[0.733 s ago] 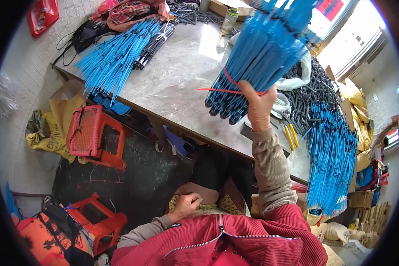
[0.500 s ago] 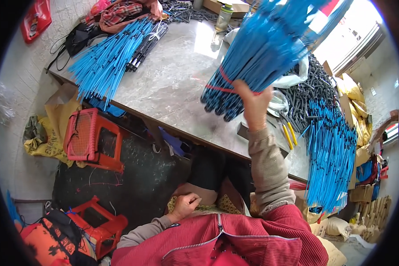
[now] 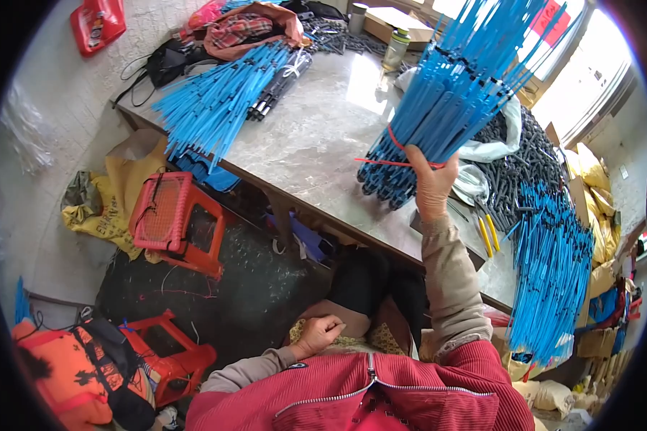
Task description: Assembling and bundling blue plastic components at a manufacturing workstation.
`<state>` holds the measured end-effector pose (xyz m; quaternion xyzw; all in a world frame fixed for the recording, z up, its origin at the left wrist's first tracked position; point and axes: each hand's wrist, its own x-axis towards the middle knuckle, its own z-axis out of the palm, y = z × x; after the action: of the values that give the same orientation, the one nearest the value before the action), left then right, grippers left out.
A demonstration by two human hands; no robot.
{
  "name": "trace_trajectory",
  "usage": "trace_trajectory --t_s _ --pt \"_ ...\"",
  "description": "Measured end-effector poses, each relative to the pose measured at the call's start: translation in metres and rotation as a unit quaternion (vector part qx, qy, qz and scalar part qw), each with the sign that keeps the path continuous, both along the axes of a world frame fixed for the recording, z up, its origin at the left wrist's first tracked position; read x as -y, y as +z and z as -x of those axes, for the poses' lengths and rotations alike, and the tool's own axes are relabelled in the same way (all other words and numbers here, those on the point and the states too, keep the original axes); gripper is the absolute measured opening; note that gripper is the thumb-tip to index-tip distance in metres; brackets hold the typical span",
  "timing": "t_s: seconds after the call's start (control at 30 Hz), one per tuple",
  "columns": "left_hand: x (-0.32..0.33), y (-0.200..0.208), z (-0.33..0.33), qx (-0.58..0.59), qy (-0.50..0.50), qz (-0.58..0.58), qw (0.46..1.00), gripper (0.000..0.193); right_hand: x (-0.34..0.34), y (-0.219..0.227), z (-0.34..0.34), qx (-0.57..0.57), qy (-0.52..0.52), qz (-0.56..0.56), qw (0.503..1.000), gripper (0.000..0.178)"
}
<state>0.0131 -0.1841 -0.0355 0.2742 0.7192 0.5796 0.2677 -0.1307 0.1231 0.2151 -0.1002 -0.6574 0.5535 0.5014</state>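
Observation:
A thick bundle of thin blue rods with black ends leans up and to the right over the table. Red bands circle its lower part, and one red strand sticks out to the left. My right hand grips the bundle low down, its thumb across the front at the band. Whether the black ends touch the tabletop, I cannot tell. Down in my lap rests my left hand, its fingers curled together with nothing showing in them.
On the grey table lie another blue rod bundle at left and loose blue rods at right. Black parts are heaped behind yellow-handled pliers. A bottle stands farther back. Red stools are at left.
The view has shifted, so the table appears farther right and lower. The bundle, blurred by motion before, is now sharp and still in my right hand. My left hand stays in my lap.

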Motion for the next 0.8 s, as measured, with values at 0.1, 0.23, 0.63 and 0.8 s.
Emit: trace_trajectory --t_s 0.1,0.23,0.63,0.8 --pt "-0.002 0.011 0.004 -0.003 0.002 0.014 1.0 0.013 -0.007 0.019 -0.01 0.015 -0.02 -0.004 1.0 0.052" --pt "0.003 0.01 0.002 0.007 -0.004 0.019 1.0 0.015 0.004 0.027 -0.008 -0.008 -0.002 -0.004 1.0 0.041" --pt "-0.008 0.038 0.039 -0.091 0.063 -0.051 0.993 0.013 0.016 -0.008 -0.016 0.018 0.001 -0.024 1.0 0.056" --pt "-0.039 0.141 0.159 -0.378 0.134 -0.062 0.914 0.045 0.032 0.009 -0.057 0.054 0.007 0.005 0.999 0.057"
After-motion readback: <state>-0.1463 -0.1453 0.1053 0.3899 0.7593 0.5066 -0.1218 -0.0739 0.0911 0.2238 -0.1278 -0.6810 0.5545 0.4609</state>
